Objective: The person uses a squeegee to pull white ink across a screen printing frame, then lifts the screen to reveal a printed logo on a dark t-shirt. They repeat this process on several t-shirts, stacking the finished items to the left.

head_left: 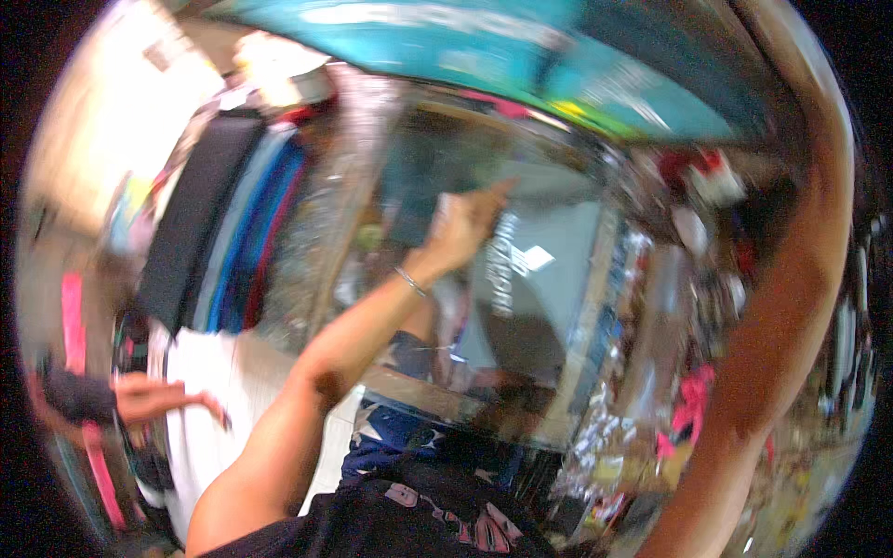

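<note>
The whole frame is blurred by motion. My left arm rises from the lower middle, and my left hand (460, 228) is lifted against a large framed glass pane (558, 307). Its fingers are curled, with one finger stretched out to the right. A small whitish patch (444, 208) shows at the knuckles; the blur hides whether it is held. A thin bracelet (409, 281) sits on that wrist. My right forearm (791, 279) runs up the right side, and its hand is out of the frame at the top.
Black, blue and red fabrics (233, 232) hang in a row at the left. Another person's hand (158, 400) in a dark sleeve reaches in at the lower left. A teal canopy (465, 37) spans the top. Small packaged goods (698, 242) hang at the right.
</note>
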Motion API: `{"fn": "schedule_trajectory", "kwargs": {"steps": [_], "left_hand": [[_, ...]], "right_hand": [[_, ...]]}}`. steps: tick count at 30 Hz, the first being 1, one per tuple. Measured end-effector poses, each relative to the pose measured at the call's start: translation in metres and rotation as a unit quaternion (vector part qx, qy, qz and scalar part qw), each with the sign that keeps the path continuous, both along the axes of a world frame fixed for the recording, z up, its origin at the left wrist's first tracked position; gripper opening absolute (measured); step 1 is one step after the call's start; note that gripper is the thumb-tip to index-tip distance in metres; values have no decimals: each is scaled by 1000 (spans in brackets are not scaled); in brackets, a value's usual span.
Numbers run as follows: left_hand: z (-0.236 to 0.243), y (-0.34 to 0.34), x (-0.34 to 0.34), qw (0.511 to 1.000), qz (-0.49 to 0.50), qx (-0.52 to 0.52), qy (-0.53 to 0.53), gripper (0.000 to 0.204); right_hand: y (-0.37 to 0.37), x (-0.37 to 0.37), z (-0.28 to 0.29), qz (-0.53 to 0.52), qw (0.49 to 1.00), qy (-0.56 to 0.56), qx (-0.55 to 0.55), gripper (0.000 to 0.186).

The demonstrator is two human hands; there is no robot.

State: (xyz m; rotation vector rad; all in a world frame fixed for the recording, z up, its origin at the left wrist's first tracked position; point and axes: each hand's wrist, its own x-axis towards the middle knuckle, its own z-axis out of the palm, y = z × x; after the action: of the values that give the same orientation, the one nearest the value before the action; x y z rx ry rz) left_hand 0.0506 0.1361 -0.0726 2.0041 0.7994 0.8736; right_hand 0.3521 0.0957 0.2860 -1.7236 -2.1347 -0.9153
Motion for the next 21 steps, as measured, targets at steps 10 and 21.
{"fn": "schedule_trajectory", "kwargs": {"steps": [10,21], "left_hand": [[139,-27,-318,895,420,42,-145,41],[129,36,-438,762,544,349,39,44]], "right_hand": [[7,-14,-14,-125,972,170,-108,47],[-17,-53,-17,-121,988,94,0,57]]}}
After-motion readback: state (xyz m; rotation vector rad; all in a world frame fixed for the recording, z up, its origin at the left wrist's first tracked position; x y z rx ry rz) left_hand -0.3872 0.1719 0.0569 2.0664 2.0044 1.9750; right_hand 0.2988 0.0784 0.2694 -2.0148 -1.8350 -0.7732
